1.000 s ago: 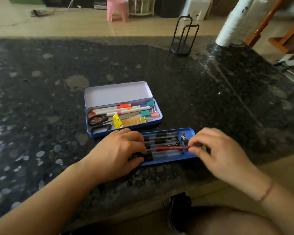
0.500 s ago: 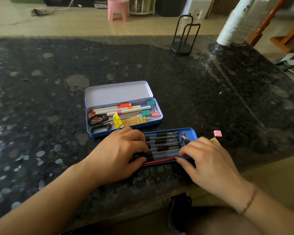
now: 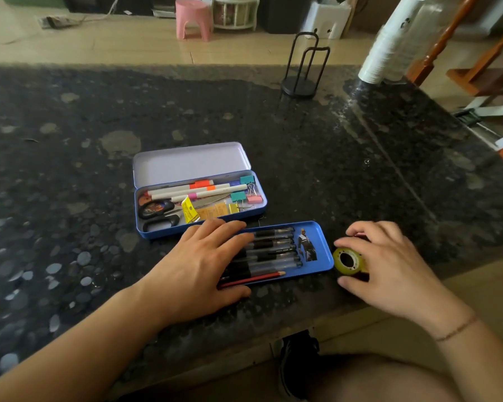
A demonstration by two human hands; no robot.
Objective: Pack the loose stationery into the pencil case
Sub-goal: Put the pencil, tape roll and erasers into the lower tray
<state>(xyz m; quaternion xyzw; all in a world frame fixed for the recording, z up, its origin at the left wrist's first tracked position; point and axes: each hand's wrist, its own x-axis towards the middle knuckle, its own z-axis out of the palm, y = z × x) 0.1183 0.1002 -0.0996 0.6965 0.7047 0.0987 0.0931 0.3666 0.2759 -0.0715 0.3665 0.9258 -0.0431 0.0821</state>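
Observation:
An open blue tin pencil case lies on the dark stone counter, its pale lid folded back. Inside are markers, scissors, binder clips and yellow labels. In front of it sits a blue inner tray holding several black pens and a red pencil along its near edge. My left hand lies flat on the tray's left end, fingers apart. My right hand curls around a yellow tape roll standing just right of the tray.
A black wire stand stands at the counter's far side. A stack of white cups leans at the far right. The counter's near edge runs just below my hands. A pink stool is on the floor beyond.
My right hand laid the red pencil in the tray's near edge, let go, and moved right to close around the tape roll. The left hand stayed on the tray.

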